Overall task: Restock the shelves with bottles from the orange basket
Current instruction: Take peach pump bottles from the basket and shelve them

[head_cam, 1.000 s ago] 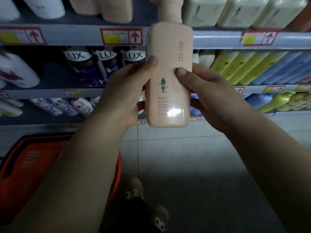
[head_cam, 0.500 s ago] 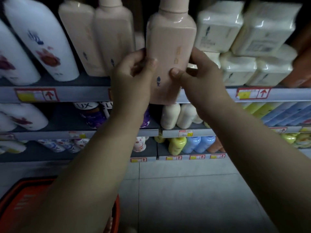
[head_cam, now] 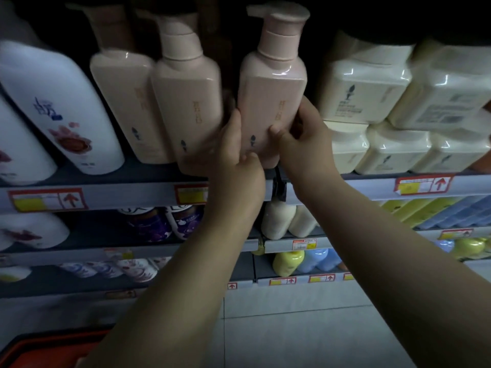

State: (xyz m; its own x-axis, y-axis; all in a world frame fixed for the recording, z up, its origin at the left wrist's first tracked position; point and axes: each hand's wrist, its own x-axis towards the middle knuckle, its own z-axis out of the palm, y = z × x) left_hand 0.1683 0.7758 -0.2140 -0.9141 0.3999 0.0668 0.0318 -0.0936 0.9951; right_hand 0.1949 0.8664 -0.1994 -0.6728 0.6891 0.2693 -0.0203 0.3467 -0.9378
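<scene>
Pink pump bottle [head_cam: 271, 102] was held at the upper shelf's [head_cam: 119, 197] front edge.
Orange basket [head_cam: 39, 349], on the floor, was cut off by the frame. Left hand [head_cam: 236, 166] curled round the bottle's left side, right hand [head_cam: 305, 147] round its right; they hid its base.

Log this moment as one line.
bottle: pink pump bottle upright at shelf | left hand: grips it | right hand: grips it | beside: matching bottles, cream packs
</scene>
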